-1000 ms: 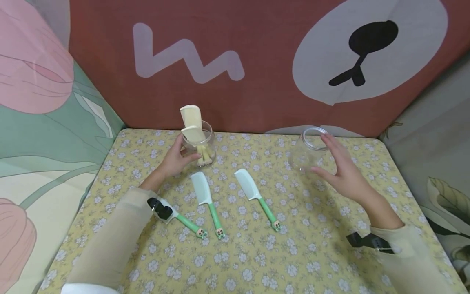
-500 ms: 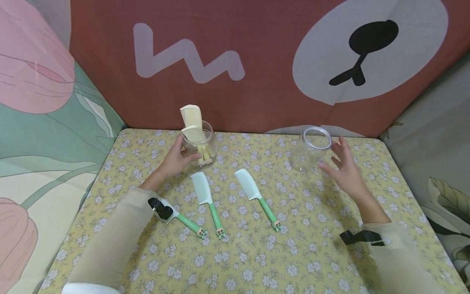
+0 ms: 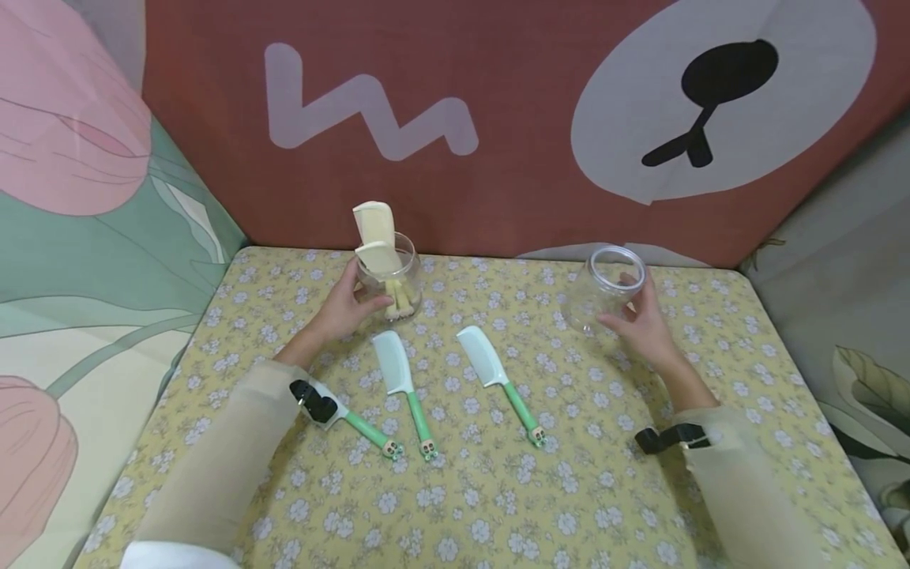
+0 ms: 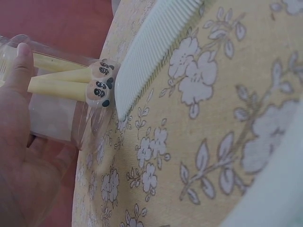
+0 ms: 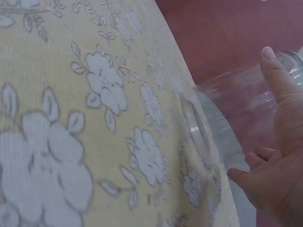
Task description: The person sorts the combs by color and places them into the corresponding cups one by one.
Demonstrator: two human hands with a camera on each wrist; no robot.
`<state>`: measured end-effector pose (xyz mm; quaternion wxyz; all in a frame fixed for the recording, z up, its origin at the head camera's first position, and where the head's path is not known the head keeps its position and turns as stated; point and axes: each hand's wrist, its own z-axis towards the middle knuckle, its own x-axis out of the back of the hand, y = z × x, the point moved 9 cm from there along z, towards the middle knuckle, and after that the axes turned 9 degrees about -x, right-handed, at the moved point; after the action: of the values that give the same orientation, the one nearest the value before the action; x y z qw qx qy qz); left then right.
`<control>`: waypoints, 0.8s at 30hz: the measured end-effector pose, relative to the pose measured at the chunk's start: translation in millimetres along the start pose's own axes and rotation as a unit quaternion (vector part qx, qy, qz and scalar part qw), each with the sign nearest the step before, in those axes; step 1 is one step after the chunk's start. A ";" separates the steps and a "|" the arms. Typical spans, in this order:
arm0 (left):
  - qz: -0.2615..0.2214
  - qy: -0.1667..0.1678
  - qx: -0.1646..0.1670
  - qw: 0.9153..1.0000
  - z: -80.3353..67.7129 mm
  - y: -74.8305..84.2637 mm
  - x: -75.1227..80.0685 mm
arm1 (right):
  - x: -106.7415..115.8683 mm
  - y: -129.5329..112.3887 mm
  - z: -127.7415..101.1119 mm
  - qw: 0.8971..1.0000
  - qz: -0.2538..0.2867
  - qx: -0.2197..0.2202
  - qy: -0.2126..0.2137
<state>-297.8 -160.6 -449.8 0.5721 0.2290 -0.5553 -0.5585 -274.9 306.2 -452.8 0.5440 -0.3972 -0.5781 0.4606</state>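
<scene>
A: Clear plastic, both of them. The empty wide-mouthed clear plastic jar point(image 3: 600, 291) stands at the far right of the yellow flowered tablecloth point(image 3: 462, 506), and the right hand point(image 3: 643, 325) wraps its side, thumb up along the wall near the rim, fingers curled round it.

B: And the other one?

A: The clear plastic jar with two cream combs standing in it point(image 3: 389, 283) is at the far left. The left hand point(image 3: 341, 308) cups it, thumb pressed on the wall, fingers curved round the far side; the wrist view shows the combs' little panda-faced handle ends point(image 4: 100, 84) down at the bottom.

B: How would you steady them well?

A: I'd judge low grips are best, palms close to the cloth, since the comb heads stick out above the rim and make that jar top-heavy. The empty one is light and could slide on the cloth.

B: What lies nearer the person?

A: Three pale green combs with darker green handles point(image 3: 498, 383), flat on the cloth between the forearms, well apart from both jars; one is partly under the left sleeve point(image 3: 227, 458).
</scene>
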 end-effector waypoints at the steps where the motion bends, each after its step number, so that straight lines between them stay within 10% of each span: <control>1: 0.000 0.000 0.000 1.000 0.1 0.3 -0.2 | -1.4 1.0 1.7 1.000 0.000 0.000 0.001; 24: -0.001 -0.003 0.016 1.000 -2.3 18.6 -0.1 | -12.0 21.1 11.7 0.999 0.044 -0.007 0.005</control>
<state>-288.5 -156.3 -434.0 0.5665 0.2368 -0.5654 -0.5507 -286.4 299.1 -476.1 0.5229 -0.4285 -0.5606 0.4782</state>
